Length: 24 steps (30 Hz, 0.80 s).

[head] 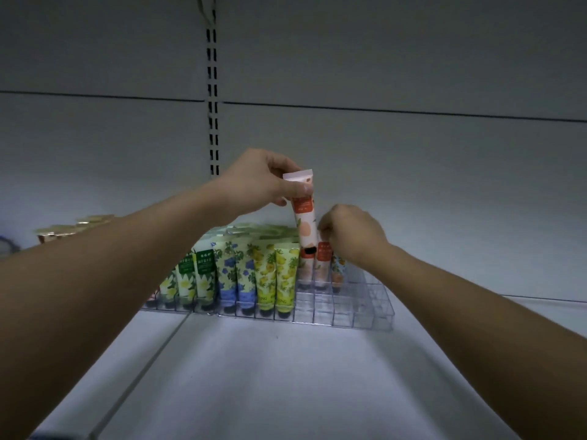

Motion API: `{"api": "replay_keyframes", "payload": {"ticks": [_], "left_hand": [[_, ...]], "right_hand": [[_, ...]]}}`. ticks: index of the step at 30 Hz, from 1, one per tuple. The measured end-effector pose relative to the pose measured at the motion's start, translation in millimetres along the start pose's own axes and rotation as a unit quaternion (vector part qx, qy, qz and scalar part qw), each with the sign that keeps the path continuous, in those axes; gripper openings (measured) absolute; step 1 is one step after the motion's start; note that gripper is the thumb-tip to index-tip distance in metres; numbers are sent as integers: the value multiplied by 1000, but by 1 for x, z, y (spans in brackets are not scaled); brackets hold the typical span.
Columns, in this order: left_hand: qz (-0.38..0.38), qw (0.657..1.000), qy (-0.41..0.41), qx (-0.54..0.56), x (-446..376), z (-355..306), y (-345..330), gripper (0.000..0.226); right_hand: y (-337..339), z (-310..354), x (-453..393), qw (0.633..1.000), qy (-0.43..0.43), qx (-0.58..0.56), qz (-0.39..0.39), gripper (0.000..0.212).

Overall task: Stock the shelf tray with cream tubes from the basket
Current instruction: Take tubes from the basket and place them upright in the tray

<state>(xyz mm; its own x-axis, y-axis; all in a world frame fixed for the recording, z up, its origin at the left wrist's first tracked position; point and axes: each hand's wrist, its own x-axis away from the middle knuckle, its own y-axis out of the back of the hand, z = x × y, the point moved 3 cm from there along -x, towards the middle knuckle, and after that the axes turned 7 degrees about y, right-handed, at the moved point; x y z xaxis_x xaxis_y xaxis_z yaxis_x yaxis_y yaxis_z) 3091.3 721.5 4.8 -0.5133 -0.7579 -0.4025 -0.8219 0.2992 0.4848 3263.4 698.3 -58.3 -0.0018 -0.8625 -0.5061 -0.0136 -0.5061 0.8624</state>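
A clear plastic shelf tray [365, 315] with many small compartments stands on the white shelf. Its left and middle compartments hold upright cream tubes: green [203, 274], blue [227, 274] and yellow [284, 277] floral ones. My left hand [257, 182] pinches a peach-and-orange tube [303, 214] near its crimped top, cap end down, just above the tray. My right hand [352, 235] curls its fingers round the top of another orange-labelled tube [322, 265] standing in the tray. The basket is out of view.
Empty compartments fill the tray's right side [359, 300]. Gold-topped items [73, 228] sit at the far left of the shelf. A slotted upright [212, 90] runs up the grey back panel. White shelf surface [286, 376] spreads in front of the tray.
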Motion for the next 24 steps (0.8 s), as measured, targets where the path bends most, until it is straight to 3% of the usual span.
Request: {"api": "replay_keyframes", "payload": {"ticks": [4, 6, 12, 16, 24], "left_hand": [[-27, 999, 15, -24, 6, -10, -8, 8], [-48, 998, 23, -28, 10, -15, -10, 12], [-85, 990, 43, -105, 17, -20, -25, 20], [-80, 985, 59, -138, 14, -17, -36, 17], [-96, 954, 83, -271, 0, 2, -56, 18]], "right_hand": [[16, 5, 23, 992, 5, -68, -103, 24], [21, 12, 45, 989, -1, -100, -108, 20], [1, 39, 123, 979, 43, -179, 91, 22], [-29, 48, 166, 944, 98, -193, 248, 61], [-42, 45, 170, 948, 101, -174, 245, 72]]}}
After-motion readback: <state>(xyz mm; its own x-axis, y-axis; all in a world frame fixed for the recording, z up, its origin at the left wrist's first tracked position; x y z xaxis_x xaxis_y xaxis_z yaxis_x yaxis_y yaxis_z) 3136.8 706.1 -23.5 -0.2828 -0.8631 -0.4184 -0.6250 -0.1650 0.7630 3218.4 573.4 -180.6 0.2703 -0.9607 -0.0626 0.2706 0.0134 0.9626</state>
